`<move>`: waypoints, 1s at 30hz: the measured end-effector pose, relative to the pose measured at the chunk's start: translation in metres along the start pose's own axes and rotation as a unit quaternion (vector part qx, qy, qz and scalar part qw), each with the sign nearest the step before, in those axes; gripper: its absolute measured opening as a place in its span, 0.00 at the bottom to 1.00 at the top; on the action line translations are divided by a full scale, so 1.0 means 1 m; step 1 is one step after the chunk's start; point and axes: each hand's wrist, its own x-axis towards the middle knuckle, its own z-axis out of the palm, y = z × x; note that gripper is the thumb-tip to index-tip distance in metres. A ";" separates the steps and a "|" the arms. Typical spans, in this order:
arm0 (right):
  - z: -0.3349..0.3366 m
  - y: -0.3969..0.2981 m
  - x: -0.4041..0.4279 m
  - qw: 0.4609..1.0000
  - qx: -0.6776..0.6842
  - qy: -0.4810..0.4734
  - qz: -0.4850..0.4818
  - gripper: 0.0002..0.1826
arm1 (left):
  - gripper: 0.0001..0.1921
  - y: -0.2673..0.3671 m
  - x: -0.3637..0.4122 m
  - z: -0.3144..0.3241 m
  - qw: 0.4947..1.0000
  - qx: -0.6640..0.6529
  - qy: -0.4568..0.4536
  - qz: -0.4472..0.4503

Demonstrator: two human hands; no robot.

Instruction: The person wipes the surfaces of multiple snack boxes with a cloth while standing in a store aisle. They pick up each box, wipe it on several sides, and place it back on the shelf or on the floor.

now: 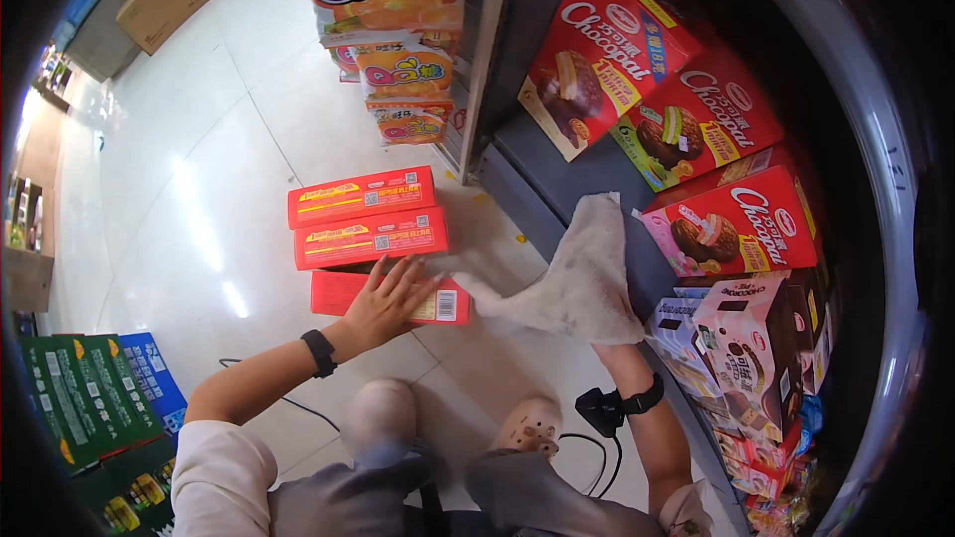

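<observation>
Three red boxes stand in a row on the tiled floor: a far one [361, 196], a middle one [371, 237] and a near one [339, 293]. My left hand [388, 294] lies over the top of the near box, fingers spread, its fingertips by the gap to the middle box. At the edge of the dark shelf [548, 156], a light grey cloth [586, 276] is draped over my right hand, hiding its fingers; only the wrist [619, 362] shows below it. One end of the cloth trails left to the near box.
Red Chocopai boxes [735, 227] and pale chocolate-pie boxes [746, 350] line the shelf at right. Orange candy bags [403, 71] hang beside a metal upright [489, 52]. Green boxes [89, 395] stand at left; black cables [615, 462] run near my legs.
</observation>
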 end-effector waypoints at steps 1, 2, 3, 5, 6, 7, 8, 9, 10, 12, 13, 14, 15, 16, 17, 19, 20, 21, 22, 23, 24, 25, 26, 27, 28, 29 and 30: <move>-0.001 -0.005 -0.001 1.000 0.021 0.001 0.004 0.33 | 0.43 0.000 -0.002 0.004 1.000 0.004 0.008 -0.002; 0.001 -0.009 -0.002 0.999 0.040 0.002 0.005 0.33 | 0.42 0.000 -0.004 0.008 1.000 0.008 0.016 -0.004; 0.001 -0.013 -0.003 0.999 0.051 0.004 0.006 0.33 | 0.42 0.000 -0.001 0.003 1.000 0.006 0.007 0.001; 0.002 -0.021 -0.006 0.998 0.069 0.001 0.001 0.33 | 0.42 0.000 0.001 -0.011 1.000 0.002 -0.014 0.010; 0.002 -0.026 -0.008 0.997 0.074 -0.002 -0.002 0.32 | 0.44 -0.002 0.004 -0.023 0.998 -0.057 -0.037 0.011; 0.003 -0.033 -0.013 0.997 0.078 -0.009 -0.007 0.32 | 0.46 -0.002 0.008 -0.037 0.991 -0.115 -0.060 0.016; 0.003 -0.038 -0.016 0.996 0.084 -0.020 -0.012 0.32 | 0.47 -0.003 0.012 -0.053 0.981 -0.173 -0.085 0.021; 0.006 -0.045 -0.020 0.995 0.088 -0.032 -0.017 0.32 | 0.48 0.000 0.018 -0.074 0.975 -0.212 -0.061 0.019; 0.009 -0.051 -0.026 0.994 0.094 -0.053 -0.021 0.32 | 0.48 0.006 0.023 -0.097 0.968 -0.249 -0.041 0.014; 0.013 -0.063 -0.036 0.991 0.096 -0.088 -0.025 0.32 | 0.51 0.013 0.034 -0.123 0.948 -0.318 0.007 0.011; 0.012 -0.067 -0.039 0.990 0.095 -0.101 -0.022 0.32 | 0.52 0.016 0.037 -0.133 0.939 -0.341 0.038 0.009; 0.013 -0.071 -0.040 0.990 0.089 -0.106 -0.025 0.32 | 0.53 0.019 0.040 -0.144 0.929 -0.364 0.069 0.008; 0.012 -0.074 -0.041 0.990 0.081 -0.110 -0.025 0.31 | 0.54 0.022 0.042 -0.152 0.916 -0.390 0.099 0.005; 0.011 -0.075 -0.040 0.994 0.054 -0.085 -0.042 0.31 | 0.55 0.022 0.043 -0.160 0.917 -0.389 0.090 -0.009; 0.011 -0.078 -0.039 0.996 -0.014 -0.052 -0.078 0.30 | 0.55 0.023 0.046 -0.169 0.916 -0.388 0.101 -0.008; 0.019 -0.062 -0.031 0.990 -0.043 0.072 -0.112 0.28 | 0.55 0.023 0.053 -0.187 0.914 -0.386 0.122 0.001; 0.013 -0.058 -0.028 0.990 -0.044 0.094 -0.100 0.27 | 0.57 0.021 0.055 -0.192 0.910 -0.390 0.142 0.009; 0.012 -0.053 -0.026 0.988 -0.042 0.112 -0.093 0.27 | 0.57 0.019 0.058 -0.196 0.901 -0.405 0.155 0.013; 0.007 -0.049 -0.023 0.990 -0.028 0.114 -0.078 0.27 | 0.57 0.017 0.061 -0.202 0.892 -0.419 0.169 0.016; 0.002 -0.045 -0.022 0.991 -0.014 0.115 -0.063 0.27 | 0.57 0.016 0.063 -0.204 0.883 -0.433 0.182 0.020; 0.000 -0.044 -0.025 0.993 0.001 0.110 -0.051 0.26 | 0.56 0.014 0.061 -0.201 0.866 -0.471 0.168 0.014; 0.000 -0.043 -0.025 0.994 0.015 0.101 -0.044 0.26 | 0.56 0.016 0.062 -0.199 0.818 -0.549 0.171 -0.011; 0.003 -0.042 -0.026 0.994 0.029 0.092 -0.042 0.26 | 0.55 0.021 0.064 -0.196 0.762 -0.622 0.174 -0.037; 0.008 -0.042 -0.028 0.995 0.039 0.083 -0.041 0.25 | 0.55 0.024 0.065 -0.196 0.700 -0.690 0.175 -0.061; 0.017 -0.045 -0.029 0.995 0.053 0.067 -0.048 0.25 | 0.50 0.025 0.064 -0.204 0.660 -0.734 0.138 -0.082; 0.028 -0.048 -0.031 0.995 0.062 0.053 -0.055 0.25 | 0.47 0.025 0.062 -0.200 0.631 -0.756 0.146 -0.094; 0.036 -0.053 -0.037 0.995 0.061 0.044 -0.059 0.25 | 0.45 0.025 0.063 -0.194 0.598 -0.781 0.153 -0.097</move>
